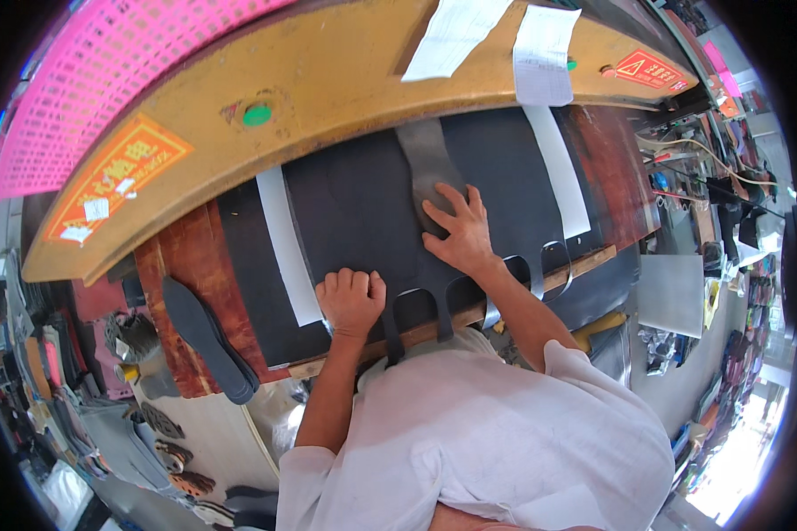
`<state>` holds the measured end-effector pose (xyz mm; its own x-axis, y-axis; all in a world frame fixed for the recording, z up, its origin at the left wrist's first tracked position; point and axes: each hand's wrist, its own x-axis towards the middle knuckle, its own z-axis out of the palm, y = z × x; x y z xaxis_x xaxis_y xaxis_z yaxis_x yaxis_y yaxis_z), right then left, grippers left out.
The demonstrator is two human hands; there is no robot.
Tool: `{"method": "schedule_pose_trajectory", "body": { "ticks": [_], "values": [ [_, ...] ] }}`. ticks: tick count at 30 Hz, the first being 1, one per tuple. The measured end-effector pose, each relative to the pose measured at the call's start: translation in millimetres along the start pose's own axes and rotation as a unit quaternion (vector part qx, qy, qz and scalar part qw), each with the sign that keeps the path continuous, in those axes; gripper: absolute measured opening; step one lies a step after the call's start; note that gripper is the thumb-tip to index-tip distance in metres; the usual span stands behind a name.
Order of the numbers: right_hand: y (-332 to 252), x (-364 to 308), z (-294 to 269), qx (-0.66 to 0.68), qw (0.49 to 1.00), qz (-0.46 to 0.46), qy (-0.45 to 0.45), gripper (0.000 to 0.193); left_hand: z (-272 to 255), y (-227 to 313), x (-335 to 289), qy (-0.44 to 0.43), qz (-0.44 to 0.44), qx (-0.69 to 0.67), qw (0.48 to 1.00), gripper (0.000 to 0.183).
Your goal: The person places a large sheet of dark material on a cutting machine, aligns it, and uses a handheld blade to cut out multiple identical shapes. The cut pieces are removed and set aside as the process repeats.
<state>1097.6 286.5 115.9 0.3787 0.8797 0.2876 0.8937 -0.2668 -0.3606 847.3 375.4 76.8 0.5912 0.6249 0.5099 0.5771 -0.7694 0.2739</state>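
A black sheet [345, 212] lies over the work table, with rounded cut-outs along its near edge. Upon it, toward the far side, rests a dark grey, slightly shiny sole-shaped piece [427, 150]. My right hand [460, 232] lies over the near end of this piece, fingers spread and touching it. My left hand [352, 303] is curled into a fist on the sheet's near part, beside the lower end of a white strip [285, 252]; the inside of the fist is hidden. A second white strip [558, 173] runs along the sheet's right side.
A yellow machine beam [328, 97] with green buttons and papers spans the far side, close above the table. A pink perforated basket [115, 88] sits beyond it. Dark soles [208, 336] lie on the reddish-brown board [181, 265] at left. Shelves of materials stand around.
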Motion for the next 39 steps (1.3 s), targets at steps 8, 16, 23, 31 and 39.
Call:
{"method": "schedule_pose_trajectory", "body": {
  "ticks": [8, 16, 23, 31, 39],
  "values": [
    [20.8, 102.2, 8.7, 0.021, 0.997, 0.006, 0.078, 0.052, 34.8, -34.8, 111.8, 0.06, 0.021, 0.0, 0.998, 0.02],
    [170.1, 151.1, -122.4, 0.137, 0.908, 0.199, 0.343, 0.042, 81.1, -23.9, 133.2, 0.039, 0.015, -0.055, 0.998, 0.01],
    [151.9, 114.6, -69.2, 0.243, 0.924, 0.228, 0.188, 0.027, 97.0, -28.8, 156.6, 0.036, -0.013, -0.007, 0.999, 0.018],
    [112.3, 90.9, 13.2, 0.033, 0.998, -0.015, 0.06, 0.023, 96.8, -30.9, 150.0, 0.027, -0.026, -0.019, 0.999, 0.019],
    [110.7, 92.1, 14.6, 0.04, 0.998, 0.006, 0.044, 0.022, 94.6, -30.3, 145.8, 0.039, -0.011, -0.024, 0.999, 0.015]
  ]
}}
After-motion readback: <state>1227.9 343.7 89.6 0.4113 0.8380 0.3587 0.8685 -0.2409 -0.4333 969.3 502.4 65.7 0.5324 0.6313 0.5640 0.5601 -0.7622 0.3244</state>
